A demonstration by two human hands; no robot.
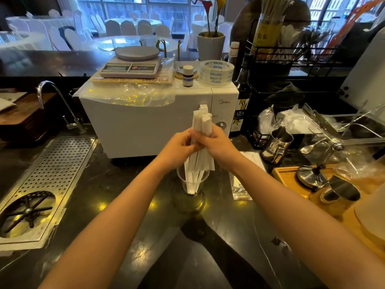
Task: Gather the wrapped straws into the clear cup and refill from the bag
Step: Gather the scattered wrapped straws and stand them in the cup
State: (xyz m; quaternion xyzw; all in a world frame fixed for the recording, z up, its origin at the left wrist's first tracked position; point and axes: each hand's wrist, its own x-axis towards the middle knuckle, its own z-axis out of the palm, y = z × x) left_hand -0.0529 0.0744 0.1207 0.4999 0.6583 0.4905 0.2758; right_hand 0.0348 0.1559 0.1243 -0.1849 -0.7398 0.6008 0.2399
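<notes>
A bundle of white paper-wrapped straws (201, 122) stands nearly upright in both my hands at the centre of the dark counter. My left hand (179, 145) grips the bundle's middle from the left; my right hand (214, 142) wraps it from the right. The lower ends of the straws reach down into a clear plastic cup (192, 183) that stands on the counter right below my hands. A flat clear bag (239, 184) with a few wrapped straws lies on the counter to the right of the cup.
A white microwave (145, 122) stands just behind the cup, with a scale and tape roll on top. A perforated drain tray (56, 172) and tap sit at the left. Steel jugs (278, 146), spoons and a wooden tray (291, 180) crowd the right.
</notes>
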